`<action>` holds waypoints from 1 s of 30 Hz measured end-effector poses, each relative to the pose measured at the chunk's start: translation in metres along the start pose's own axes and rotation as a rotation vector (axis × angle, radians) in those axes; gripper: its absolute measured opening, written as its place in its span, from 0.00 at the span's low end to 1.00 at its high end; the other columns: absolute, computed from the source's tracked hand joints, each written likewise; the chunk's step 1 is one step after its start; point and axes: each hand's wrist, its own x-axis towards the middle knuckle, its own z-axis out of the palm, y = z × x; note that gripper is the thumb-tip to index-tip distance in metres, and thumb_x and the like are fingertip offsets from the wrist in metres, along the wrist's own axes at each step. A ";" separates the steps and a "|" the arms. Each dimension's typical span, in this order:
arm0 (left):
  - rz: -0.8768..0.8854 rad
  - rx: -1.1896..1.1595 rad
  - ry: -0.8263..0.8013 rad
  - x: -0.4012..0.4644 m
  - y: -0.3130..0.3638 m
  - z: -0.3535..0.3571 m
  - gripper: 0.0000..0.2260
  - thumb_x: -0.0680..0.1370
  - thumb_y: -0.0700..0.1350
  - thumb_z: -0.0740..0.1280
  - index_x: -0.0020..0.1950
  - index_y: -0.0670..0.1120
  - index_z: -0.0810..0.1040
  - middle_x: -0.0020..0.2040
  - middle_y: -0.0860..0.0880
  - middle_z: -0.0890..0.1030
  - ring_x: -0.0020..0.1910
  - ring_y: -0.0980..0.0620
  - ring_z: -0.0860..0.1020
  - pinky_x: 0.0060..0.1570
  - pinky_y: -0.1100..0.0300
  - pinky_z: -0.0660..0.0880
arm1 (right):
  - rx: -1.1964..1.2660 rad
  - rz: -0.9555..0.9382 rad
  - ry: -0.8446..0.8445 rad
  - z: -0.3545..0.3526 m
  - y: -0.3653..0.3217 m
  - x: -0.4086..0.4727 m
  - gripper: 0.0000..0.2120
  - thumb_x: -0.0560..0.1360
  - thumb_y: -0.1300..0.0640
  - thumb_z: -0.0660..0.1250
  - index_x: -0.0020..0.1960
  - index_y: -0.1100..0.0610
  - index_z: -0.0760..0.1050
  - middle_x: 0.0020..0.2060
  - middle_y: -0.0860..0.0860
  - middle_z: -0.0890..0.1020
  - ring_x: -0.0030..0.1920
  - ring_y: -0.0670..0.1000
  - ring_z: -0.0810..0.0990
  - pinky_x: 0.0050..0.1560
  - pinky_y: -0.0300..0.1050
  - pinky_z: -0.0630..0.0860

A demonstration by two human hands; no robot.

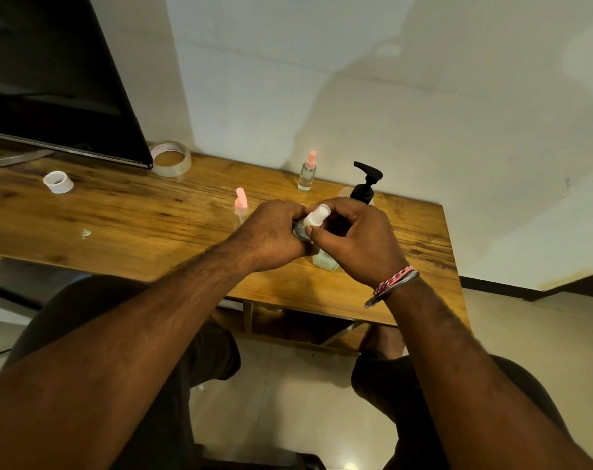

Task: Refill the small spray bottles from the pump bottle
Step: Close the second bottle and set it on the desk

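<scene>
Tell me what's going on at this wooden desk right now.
A person holds a small clear spray bottle over the wooden desk in both hands: the left hand grips the body, and the right hand pinches its white cap, apparently twisting it. Behind the hands stands the black-topped pump bottle. Two more small clear spray bottles, one near the left hand and one further back, stand with pink caps on.

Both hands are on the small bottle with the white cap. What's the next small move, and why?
Probably twist the white cap off. The left hand grips the small bottle, tilted between the hands, and the right hand pinches the cap, which looks still seated. The pump bottle stands just behind on the table, so filling cannot start until the neck is open.
</scene>
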 end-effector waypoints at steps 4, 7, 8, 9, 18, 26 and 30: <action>-0.008 0.028 -0.016 0.000 0.000 -0.001 0.20 0.71 0.43 0.82 0.62 0.51 0.85 0.54 0.55 0.87 0.53 0.57 0.84 0.52 0.60 0.81 | -0.054 -0.010 -0.048 -0.003 0.000 0.002 0.09 0.75 0.52 0.75 0.54 0.48 0.84 0.45 0.41 0.85 0.47 0.41 0.83 0.44 0.37 0.79; -0.001 0.037 0.007 -0.002 0.001 -0.001 0.20 0.72 0.43 0.82 0.63 0.51 0.86 0.54 0.55 0.86 0.53 0.57 0.83 0.49 0.62 0.79 | -0.088 0.018 0.010 0.001 -0.001 0.001 0.08 0.74 0.48 0.76 0.51 0.48 0.84 0.40 0.42 0.84 0.42 0.40 0.82 0.37 0.30 0.74; -0.001 0.036 0.021 -0.002 0.002 0.000 0.20 0.72 0.44 0.82 0.63 0.51 0.86 0.54 0.55 0.86 0.53 0.57 0.83 0.49 0.62 0.80 | -0.108 0.035 0.048 0.003 -0.002 0.001 0.08 0.73 0.46 0.77 0.49 0.48 0.84 0.38 0.41 0.83 0.40 0.40 0.81 0.35 0.29 0.74; -0.004 0.034 0.037 -0.001 0.002 0.001 0.20 0.72 0.44 0.83 0.62 0.51 0.86 0.53 0.55 0.87 0.52 0.57 0.83 0.49 0.61 0.80 | -0.132 0.053 0.089 0.006 -0.003 0.000 0.10 0.73 0.43 0.77 0.48 0.48 0.83 0.36 0.41 0.82 0.38 0.40 0.81 0.34 0.29 0.73; 0.007 0.011 0.094 0.000 0.007 0.002 0.13 0.71 0.40 0.82 0.53 0.51 0.87 0.46 0.56 0.86 0.45 0.60 0.83 0.40 0.68 0.74 | -0.169 0.068 0.285 0.022 -0.008 -0.002 0.17 0.72 0.39 0.75 0.51 0.50 0.79 0.35 0.43 0.81 0.37 0.41 0.81 0.35 0.39 0.79; 0.008 -0.025 0.061 -0.004 0.008 0.000 0.09 0.73 0.44 0.81 0.50 0.52 0.86 0.44 0.56 0.86 0.47 0.59 0.84 0.44 0.64 0.76 | -0.036 0.013 0.199 0.020 -0.007 0.000 0.09 0.75 0.47 0.75 0.52 0.49 0.82 0.39 0.44 0.83 0.42 0.44 0.82 0.40 0.45 0.81; 0.007 -0.051 0.041 -0.005 0.007 -0.002 0.12 0.73 0.44 0.81 0.54 0.53 0.87 0.47 0.56 0.87 0.49 0.60 0.84 0.49 0.62 0.80 | -0.003 0.009 0.060 0.008 -0.004 0.000 0.08 0.76 0.50 0.74 0.55 0.48 0.83 0.45 0.43 0.85 0.48 0.43 0.83 0.47 0.47 0.82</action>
